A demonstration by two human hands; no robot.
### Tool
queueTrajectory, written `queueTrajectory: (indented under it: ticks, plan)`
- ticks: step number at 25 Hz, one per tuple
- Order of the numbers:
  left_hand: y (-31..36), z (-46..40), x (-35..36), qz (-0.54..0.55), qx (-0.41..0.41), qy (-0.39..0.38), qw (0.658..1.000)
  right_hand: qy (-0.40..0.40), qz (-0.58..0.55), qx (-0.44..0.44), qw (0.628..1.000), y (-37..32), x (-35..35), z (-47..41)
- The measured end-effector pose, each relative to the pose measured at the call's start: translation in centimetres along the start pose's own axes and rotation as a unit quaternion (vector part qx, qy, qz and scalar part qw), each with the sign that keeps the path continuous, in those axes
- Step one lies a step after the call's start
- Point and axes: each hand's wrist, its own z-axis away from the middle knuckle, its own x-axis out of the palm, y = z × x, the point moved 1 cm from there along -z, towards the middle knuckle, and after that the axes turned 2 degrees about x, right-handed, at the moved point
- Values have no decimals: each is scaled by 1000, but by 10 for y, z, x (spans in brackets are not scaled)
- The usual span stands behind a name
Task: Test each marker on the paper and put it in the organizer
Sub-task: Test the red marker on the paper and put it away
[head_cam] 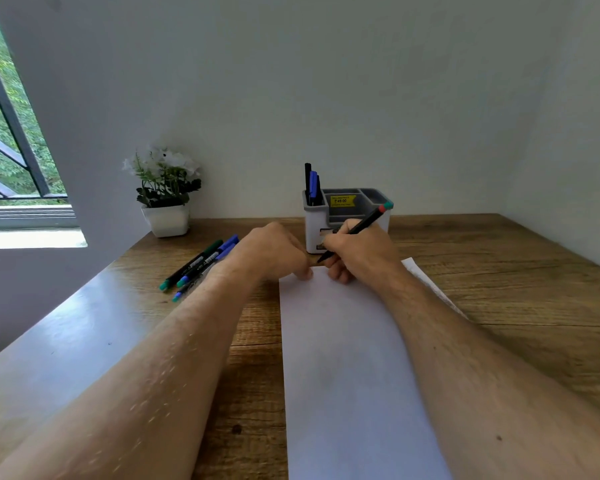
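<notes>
One marker (355,233) is gripped like a pen in the right hand (359,252), tip at the paper's (347,358) far edge; the curled left hand (274,251) steadies it there; the organizer (347,220) stands just beyond

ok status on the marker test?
Right hand gripping marker, tip at paper. Left hand curled on paper's corner. Organizer unobstructed.

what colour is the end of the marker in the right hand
Teal-green with a red band, on the black marker; head view.
</notes>
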Motion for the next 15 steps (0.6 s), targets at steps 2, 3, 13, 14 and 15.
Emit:
queueTrajectory:
  ticks: [2,3,13,14,15]
  plan:
    - [0,2,-1,9,9,-7,1000,13,45,-13,999,0,1,0]
    - [0,2,-1,14,15,-4,1000,21,55,-18,998,-1,0,0]
    - [2,0,1,5,32,-7,999,1,71,-22,997,-1,3,1]
    - [2,0,1,5,33,-6,999,2,58,-21,998,-1,3,1]
    - [2,0,2,4,33,-6,999,1,46,-21,999,-1,3,1]
